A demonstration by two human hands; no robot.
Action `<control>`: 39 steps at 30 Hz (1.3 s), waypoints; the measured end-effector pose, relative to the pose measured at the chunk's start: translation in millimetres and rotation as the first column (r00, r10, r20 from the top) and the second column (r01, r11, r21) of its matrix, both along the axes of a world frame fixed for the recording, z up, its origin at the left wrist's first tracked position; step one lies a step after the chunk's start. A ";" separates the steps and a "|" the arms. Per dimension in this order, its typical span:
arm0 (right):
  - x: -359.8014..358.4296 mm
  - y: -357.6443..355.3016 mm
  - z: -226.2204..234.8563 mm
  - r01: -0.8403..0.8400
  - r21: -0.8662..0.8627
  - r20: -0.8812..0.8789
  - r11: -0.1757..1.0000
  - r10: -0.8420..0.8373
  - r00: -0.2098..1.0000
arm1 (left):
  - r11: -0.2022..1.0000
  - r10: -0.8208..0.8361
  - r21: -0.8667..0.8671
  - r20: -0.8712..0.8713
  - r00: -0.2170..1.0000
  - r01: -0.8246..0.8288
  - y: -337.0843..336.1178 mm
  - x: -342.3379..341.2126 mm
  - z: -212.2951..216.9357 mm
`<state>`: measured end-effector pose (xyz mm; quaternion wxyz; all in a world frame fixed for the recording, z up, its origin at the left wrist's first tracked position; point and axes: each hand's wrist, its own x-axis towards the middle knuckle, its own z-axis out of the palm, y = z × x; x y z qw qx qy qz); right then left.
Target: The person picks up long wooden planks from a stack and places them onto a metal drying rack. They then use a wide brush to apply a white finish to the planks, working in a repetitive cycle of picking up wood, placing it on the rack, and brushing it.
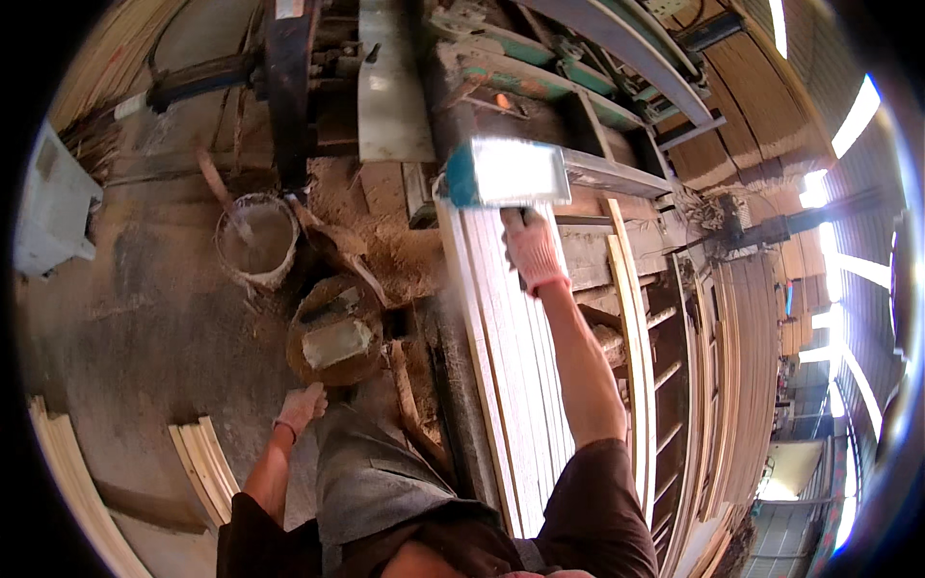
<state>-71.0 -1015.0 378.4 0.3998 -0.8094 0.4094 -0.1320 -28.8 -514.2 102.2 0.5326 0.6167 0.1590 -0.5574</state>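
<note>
While left hand (301, 407) hangs, right hand (533, 249) presses boards (511, 318) (stacked).

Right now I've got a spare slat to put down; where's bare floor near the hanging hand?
Bare concrete floor lies between the bucket and the stacked slats, left of the left hand. It is crowded around the sawdust pile and basket.

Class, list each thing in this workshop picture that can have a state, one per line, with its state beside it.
right hand: gloved, pressed flat on the boards
boards: stacked flat, end under the machine's guard
left hand: gloved, hanging free, holding nothing
bucket: upright, a stick inside
sawdust: piled beside the machine
</note>
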 end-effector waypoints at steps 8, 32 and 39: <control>-117.1 3.9 60.9 0.204 -0.032 -0.215 0.978 -0.206 0.955 | 0.990 0.118 0.095 -0.203 0.972 -0.100 86.5 -37.2 -69.0; -115.7 -61.0 39.5 -0.591 -0.550 -0.737 0.590 -0.011 0.676 | 0.999 -0.037 -0.011 -0.114 0.993 0.036 83.5 -67.8 -67.4; -273.9 11.3 57.5 -0.139 -0.313 -0.491 0.940 -0.035 0.871 | 0.933 -0.304 0.200 -0.013 0.953 0.300 69.5 -164.7 -13.4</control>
